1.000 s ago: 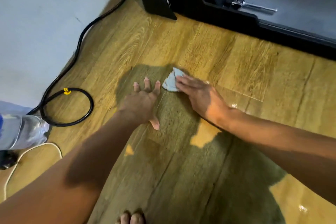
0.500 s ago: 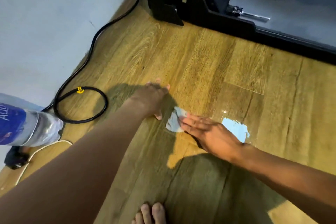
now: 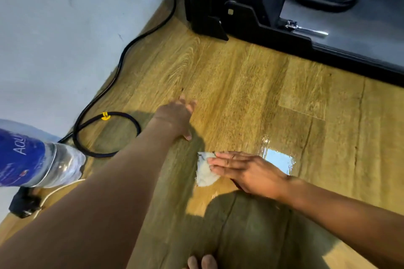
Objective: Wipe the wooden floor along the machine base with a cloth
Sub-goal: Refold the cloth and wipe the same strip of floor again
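Back toward us the cloth (image 3: 204,172) has slid in the last half second, carried under our right hand (image 3: 247,172) and away from the machine base (image 3: 251,26), while our left hand (image 3: 175,117) has stayed planted where it was.

Nearest, two of our bare toes (image 3: 202,263) show at the bottom edge. Beyond them, our right hand lies flat on the small white cloth, fingers straight and together, pressing it onto the wooden floor (image 3: 218,72); the cloth pokes out from under the fingertips. Just beyond the back of that hand, a wet patch (image 3: 277,159) shines on the boards.

Our left hand rests palm down on the floor a little farther out, fingers extended and loosely spread, holding nothing.

At the left edge we see a clear plastic bottle (image 3: 41,159) with a blue label; the white letters "AQU" can be read before the frame cuts them off. We cannot tell whether it holds any liquid. Beside it lie a white cord (image 3: 59,190) and a black plug (image 3: 25,205).

Farther on, a black cable (image 3: 105,135) loops on the floor, bound by a yellow tie (image 3: 105,116), and runs along the pale wall (image 3: 65,28) to the black machine base at the top, well apart from the cloth. A metal pin (image 3: 306,28) sits on its ledge.
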A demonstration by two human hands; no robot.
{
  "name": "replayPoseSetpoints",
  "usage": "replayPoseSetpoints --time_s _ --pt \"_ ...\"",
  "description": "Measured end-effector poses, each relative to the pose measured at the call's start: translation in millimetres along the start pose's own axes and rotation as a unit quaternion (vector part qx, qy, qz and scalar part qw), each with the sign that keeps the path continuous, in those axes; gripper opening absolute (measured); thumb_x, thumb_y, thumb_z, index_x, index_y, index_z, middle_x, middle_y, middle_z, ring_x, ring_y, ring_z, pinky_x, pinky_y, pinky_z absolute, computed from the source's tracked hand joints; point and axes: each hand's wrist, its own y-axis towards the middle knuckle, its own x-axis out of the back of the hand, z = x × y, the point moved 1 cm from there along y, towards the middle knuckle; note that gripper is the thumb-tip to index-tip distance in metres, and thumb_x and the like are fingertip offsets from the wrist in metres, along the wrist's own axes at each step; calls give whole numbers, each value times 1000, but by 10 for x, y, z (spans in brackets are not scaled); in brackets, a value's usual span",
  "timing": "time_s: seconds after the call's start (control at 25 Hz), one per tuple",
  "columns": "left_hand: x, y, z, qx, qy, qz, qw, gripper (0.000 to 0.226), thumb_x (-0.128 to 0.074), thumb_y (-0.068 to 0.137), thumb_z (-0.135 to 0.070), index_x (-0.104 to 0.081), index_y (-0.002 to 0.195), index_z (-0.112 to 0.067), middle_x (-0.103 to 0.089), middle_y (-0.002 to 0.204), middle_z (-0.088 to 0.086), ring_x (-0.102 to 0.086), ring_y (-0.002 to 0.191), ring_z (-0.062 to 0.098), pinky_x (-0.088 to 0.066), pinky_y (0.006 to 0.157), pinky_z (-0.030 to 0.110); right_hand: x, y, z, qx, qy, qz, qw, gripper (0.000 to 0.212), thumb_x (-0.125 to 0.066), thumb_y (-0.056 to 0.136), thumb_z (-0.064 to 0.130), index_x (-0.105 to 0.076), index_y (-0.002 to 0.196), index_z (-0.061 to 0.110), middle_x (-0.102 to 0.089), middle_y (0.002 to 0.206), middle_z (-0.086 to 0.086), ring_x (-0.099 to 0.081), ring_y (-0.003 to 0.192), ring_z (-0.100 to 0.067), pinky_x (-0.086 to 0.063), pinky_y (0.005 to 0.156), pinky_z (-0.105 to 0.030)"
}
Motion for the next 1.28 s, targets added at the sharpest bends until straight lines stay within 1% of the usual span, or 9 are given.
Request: replayPoseSetpoints --time_s 0.08,0.2,0.4,0.48,0.56,0.64,0.88,1.12,1.28 --pt "-1 41 103 11 -26 15 999 115 -84 66 -40 -8 152 -30 4 160 6 -11 145 29 -33 106 47 183 280 -373 -94 4 12 995 59 -56 87 0 -43 141 20 -31 151 6 -26 141 -14 -36 109 -36" --pt "60 103 185 9 -22 16 1000 107 -82 68 -40 -14 151 -34 0 160 2 -17 143 29 -36 106 45 138 425 -523 -205 -11 -28 978 65 -48 87 -5 -33 146 19 -21 155 5 -18 143 -15 -33 111 -41" --pt "154 207 131 14 17 31 999 116 -85 66 -30 -8 151 -33 3 159 9 -20 141 40 -38 103 50 20 375 -387 9 -34 5 999 61 -55 78 -3 -49 136 17 -43 145 2 -39 134 -20 -39 103 -37" --pt "185 221 74 19 39 43 998 117 -86 66 -28 -7 152 -32 2 159 12 -26 138 41 -39 102 49 257 623 -813 -85 -23 -34 996 63 -52 78 -12 -51 135 15 -42 145 1 -38 135 -21 -37 107 -38" --pt "203 237 105 10 61 42 997 118 -84 65 -39 -4 151 -35 -1 159 10 -33 135 37 -41 97 45 402 882 -1182 -247 5 -85 965 67 -44 80 -19 -47 138 14 -34 150 2 -33 138 -18 -37 109 -43" --pt "194 232 177 2 67 25 997 117 -82 63 -48 -4 151 -38 -3 160 6 -36 134 34 -41 96 43 373 1022 -1174 -319 -13 -109 941 70 -42 81 -18 -41 141 17 -27 154 6 -30 139 -15 -34 110 -43" --pt "218 311 167 24 26 37 999 134 -88 54 -44 8 149 -41 12 159 4 -8 143 42 -33 105 58 194 788 -1054 -110 -38 -53 992 57 -54 84 -9 -49 136 16 -40 146 2 -37 135 -16 -46 100 -44" --pt "170 371 275 -7 20 26 999 135 -85 54 -52 12 147 -42 14 158 4 -4 143 43 -32 107 56 572 1407 -1832 -373 -9 -158 914 57 -43 86 -14 -50 134 16 -34 151 2 -40 134 -21 -36 109 -43" --pt "124 385 256 -2 28 23 999 136 -84 54 -54 15 146 -43 17 157 3 -4 142 43 -31 108 55 329 1202 -1433 -207 -37 -90 973 62 -41 84 -12 -47 137 20 -32 151 5 -43 132 -17 -49 96 -32"
